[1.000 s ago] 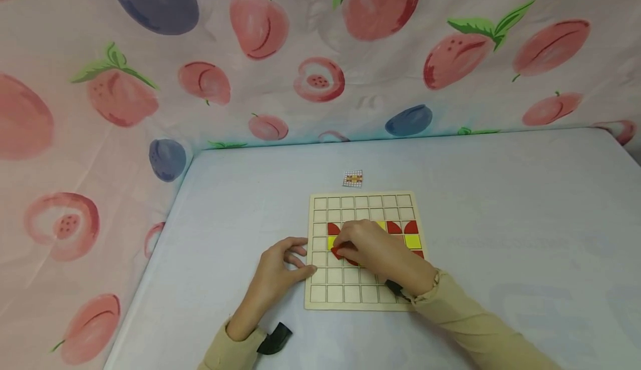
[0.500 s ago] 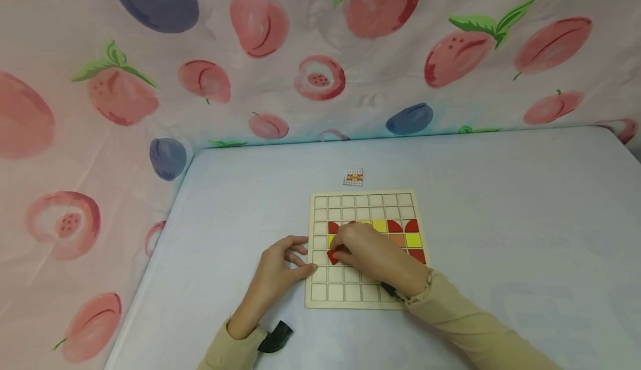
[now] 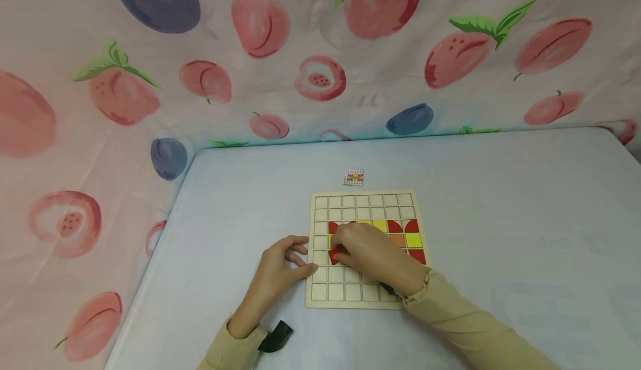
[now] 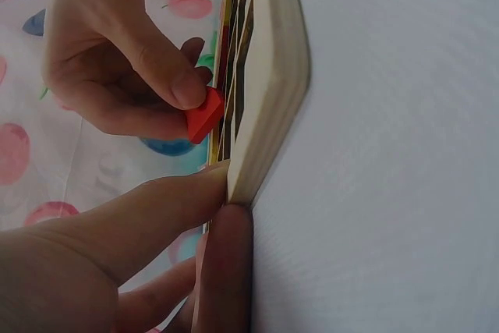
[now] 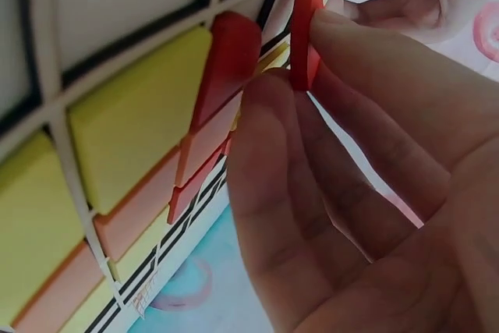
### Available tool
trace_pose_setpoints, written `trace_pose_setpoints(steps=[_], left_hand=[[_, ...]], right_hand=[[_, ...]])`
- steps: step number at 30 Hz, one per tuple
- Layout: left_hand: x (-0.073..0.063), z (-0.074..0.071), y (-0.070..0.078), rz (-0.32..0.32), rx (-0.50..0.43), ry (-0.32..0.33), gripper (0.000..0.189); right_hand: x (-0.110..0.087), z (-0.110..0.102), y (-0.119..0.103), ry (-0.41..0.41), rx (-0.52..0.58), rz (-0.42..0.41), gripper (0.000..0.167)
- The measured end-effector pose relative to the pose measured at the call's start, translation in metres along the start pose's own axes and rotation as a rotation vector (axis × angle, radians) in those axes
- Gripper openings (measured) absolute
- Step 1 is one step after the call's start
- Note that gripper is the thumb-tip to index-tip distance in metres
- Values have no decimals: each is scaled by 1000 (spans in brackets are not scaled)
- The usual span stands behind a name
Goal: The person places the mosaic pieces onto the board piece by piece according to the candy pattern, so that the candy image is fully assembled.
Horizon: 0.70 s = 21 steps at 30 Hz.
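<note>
A wooden grid board (image 3: 343, 292) lies on the table, its middle rows partly filled with red, yellow and orange tiles. My right hand (image 3: 375, 250) pinches a red tile (image 3: 333, 257) between thumb and fingers over the left part of the third filled row. Seen from the right wrist, this red tile (image 5: 306, 33) stands tilted on edge against the grid. In the left wrist view the tile (image 4: 204, 117) sticks out beneath the thumb. My left hand (image 3: 277, 264) rests at the board's left edge, thumb and fingers touching the rim, the fingers loosely bent. The right hand hides several cells.
A small printed card (image 3: 354, 177) with a coloured grid pattern lies beyond the board. A white cloth covers the table (image 3: 501, 220). Behind and to the left hangs a fruit-patterned curtain (image 3: 370, 103). A black object (image 3: 276, 336) sits by the left cuff.
My right hand has shifted slightly left and toward me, bringing the red tile over a cell in the third filled row, where it turned a little. My left hand stays put.
</note>
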<state>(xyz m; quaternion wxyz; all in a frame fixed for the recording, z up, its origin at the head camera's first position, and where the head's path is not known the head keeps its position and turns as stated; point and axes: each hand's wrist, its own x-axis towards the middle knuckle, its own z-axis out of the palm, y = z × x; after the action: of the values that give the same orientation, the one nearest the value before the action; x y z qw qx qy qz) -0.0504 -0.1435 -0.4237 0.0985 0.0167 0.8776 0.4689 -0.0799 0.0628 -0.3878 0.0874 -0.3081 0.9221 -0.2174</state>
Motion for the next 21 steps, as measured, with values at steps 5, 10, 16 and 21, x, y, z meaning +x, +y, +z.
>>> trace_pose_setpoints(steps=[5,10,16,21], left_hand=[[0,0,0,1,-2,1,51],[-1,0,0,2,1,0,51],[0,0,0,2,2,-1,51],[0,0,-1,2,-2,4,51]], right_hand=[[-1,1,1,14,-14,-16,5],[0,3,1,35,-47,-14,6],[0,4,1,41,-79,2,6],[0,6,3,41,-85,-11,8]])
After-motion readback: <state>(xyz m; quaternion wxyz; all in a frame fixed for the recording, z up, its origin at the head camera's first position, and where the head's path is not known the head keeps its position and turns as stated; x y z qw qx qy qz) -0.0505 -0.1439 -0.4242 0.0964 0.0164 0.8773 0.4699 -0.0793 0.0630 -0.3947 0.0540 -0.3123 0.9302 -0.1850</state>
